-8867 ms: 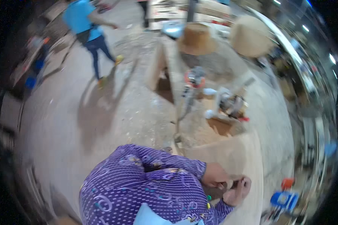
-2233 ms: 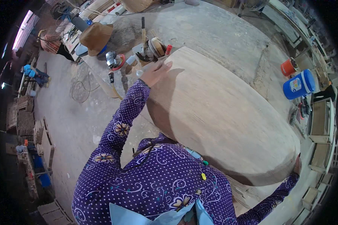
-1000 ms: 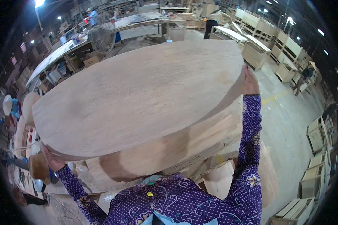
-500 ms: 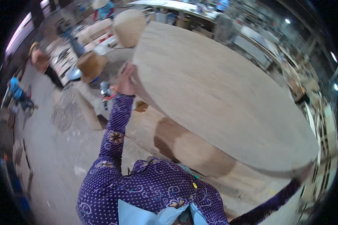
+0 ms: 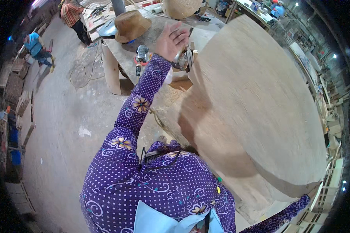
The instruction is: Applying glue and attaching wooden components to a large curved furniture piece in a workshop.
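A large pale plywood panel (image 5: 256, 97) with a curved outline lies across a wooden surface (image 5: 217, 155) in front of me and to the right. My left hand (image 5: 172, 40) is raised beside the panel's far left edge, its fingers loosely spread and nothing in them. Just under it, a metal-bodied power tool (image 5: 181, 62) is partly hidden. At the panel's near right edge is my right hand (image 5: 314, 189), gripping the rim; most of its fingers are out of sight. A dark shadow beneath that rim shows it raised a little off the surface.
Left of my forearm, another power tool (image 5: 142, 54) rests on a worktable (image 5: 116, 46), near a brown hat (image 5: 132, 26). A cord (image 5: 90, 73) loops over the floor. Two people, one in blue (image 5: 38, 48) and one in stripes (image 5: 72, 15), stand at the left.
The panel has come down and slid rightward from its raised position. My left hand has let go of its left edge and moved right. The right hand stays at the near right rim.
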`<action>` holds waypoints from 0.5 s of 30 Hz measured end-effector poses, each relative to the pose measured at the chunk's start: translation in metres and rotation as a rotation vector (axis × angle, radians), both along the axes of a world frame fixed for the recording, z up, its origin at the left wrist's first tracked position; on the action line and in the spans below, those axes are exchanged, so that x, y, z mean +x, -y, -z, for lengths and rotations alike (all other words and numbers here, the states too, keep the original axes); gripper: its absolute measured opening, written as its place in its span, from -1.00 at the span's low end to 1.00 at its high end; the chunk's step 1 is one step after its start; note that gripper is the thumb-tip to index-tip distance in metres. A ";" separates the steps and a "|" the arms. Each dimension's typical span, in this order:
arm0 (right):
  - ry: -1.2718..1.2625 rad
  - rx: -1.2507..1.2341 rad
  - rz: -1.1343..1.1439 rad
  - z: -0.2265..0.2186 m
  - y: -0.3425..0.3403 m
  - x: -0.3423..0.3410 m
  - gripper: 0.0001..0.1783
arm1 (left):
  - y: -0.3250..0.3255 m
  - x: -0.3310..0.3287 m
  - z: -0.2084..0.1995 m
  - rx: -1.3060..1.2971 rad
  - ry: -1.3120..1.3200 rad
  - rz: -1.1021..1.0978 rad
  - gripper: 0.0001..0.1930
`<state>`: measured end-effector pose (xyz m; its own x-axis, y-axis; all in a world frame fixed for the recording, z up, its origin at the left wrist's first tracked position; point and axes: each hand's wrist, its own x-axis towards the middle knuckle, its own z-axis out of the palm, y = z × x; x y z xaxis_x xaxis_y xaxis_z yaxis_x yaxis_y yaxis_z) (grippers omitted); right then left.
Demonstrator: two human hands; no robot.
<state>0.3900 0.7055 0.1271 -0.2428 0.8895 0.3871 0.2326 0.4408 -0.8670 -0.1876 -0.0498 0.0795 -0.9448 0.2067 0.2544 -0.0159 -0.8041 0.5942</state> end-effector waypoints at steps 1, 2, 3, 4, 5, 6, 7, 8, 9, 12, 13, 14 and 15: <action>0.051 0.074 -0.048 0.005 -0.013 -0.001 -0.44 | 0.010 -0.001 0.005 0.003 0.057 -0.036 -0.50; 0.166 0.128 -0.046 0.006 -0.027 -0.008 -0.43 | 0.020 -0.001 0.010 -0.017 0.037 -0.029 -0.51; 0.227 0.200 -0.023 0.012 -0.036 -0.011 -0.43 | 0.035 0.003 0.019 -0.001 0.044 -0.050 -0.51; -0.014 0.006 -0.003 0.018 -0.043 -0.014 -0.42 | 0.048 0.008 0.028 -0.027 0.085 -0.072 -0.52; 0.019 -0.003 0.039 0.024 -0.050 -0.014 -0.42 | 0.058 0.013 0.037 -0.057 0.139 -0.096 -0.53; 0.042 0.005 0.026 0.027 -0.058 -0.014 -0.41 | 0.067 0.016 0.048 -0.051 0.138 -0.093 -0.53; 0.066 0.011 0.015 0.029 -0.065 -0.013 -0.41 | 0.076 0.019 0.056 -0.050 0.164 -0.137 -0.54; 0.109 0.021 0.000 0.030 -0.072 -0.010 -0.41 | 0.083 0.022 0.065 -0.049 0.181 -0.174 -0.56; 0.153 0.032 -0.012 0.030 -0.079 -0.008 -0.41 | 0.089 0.024 0.073 -0.052 0.208 -0.186 -0.56; 0.263 -0.023 0.052 0.022 -0.087 -0.006 -0.39 | 0.103 0.029 0.090 -0.006 0.252 -0.224 -0.60; 0.352 0.042 0.049 0.019 -0.084 -0.009 -0.36 | 0.106 0.030 0.094 -0.008 0.257 -0.223 -0.60; 0.225 -0.129 0.037 0.014 -0.077 -0.014 -0.34 | 0.107 0.030 0.098 0.006 0.252 -0.208 -0.61; 0.074 -0.245 0.046 0.013 -0.066 -0.020 -0.30 | 0.109 0.030 0.101 0.020 0.232 -0.180 -0.62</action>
<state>0.3705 0.7712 0.1139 -0.2193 0.9654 0.1412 0.3148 0.2071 -0.9263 -0.1580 -0.1585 -0.0215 -0.9992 0.0272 0.0300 -0.0050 -0.8180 0.5751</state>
